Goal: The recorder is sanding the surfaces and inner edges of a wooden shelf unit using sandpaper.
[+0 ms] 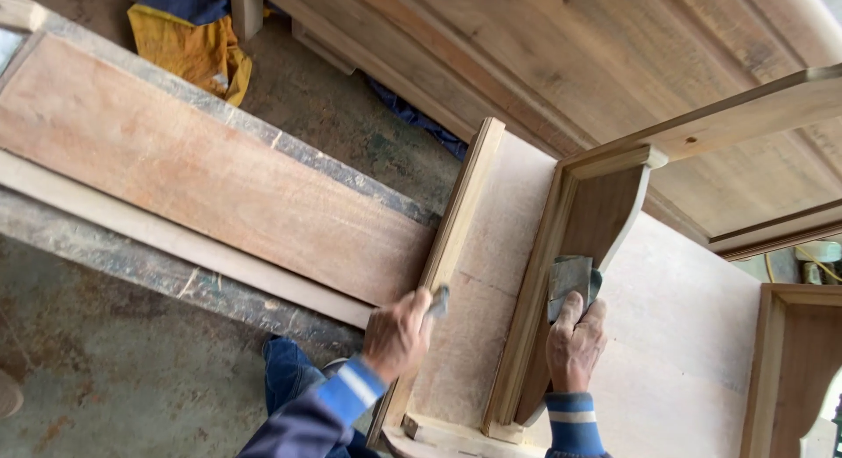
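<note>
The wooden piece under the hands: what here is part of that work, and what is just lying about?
In use:
- right hand pressing folded sandpaper on the curved bracket
- left hand gripping the frame's edge strip

Lying about:
- reddish plank
- yellow and blue cloth
- large wooden panel

Between the upright pale wooden side rail (460,221) on the left and the curved brown wooden bracket (588,239) on the right lies a narrow open channel of pale flat plywood panel (491,282), walled on both sides. Right of the bracket the panel spreads wide and bare, until a second wooden frame (789,370) blocks the far right. The long reddish plank (193,168) fills the left.
</note>
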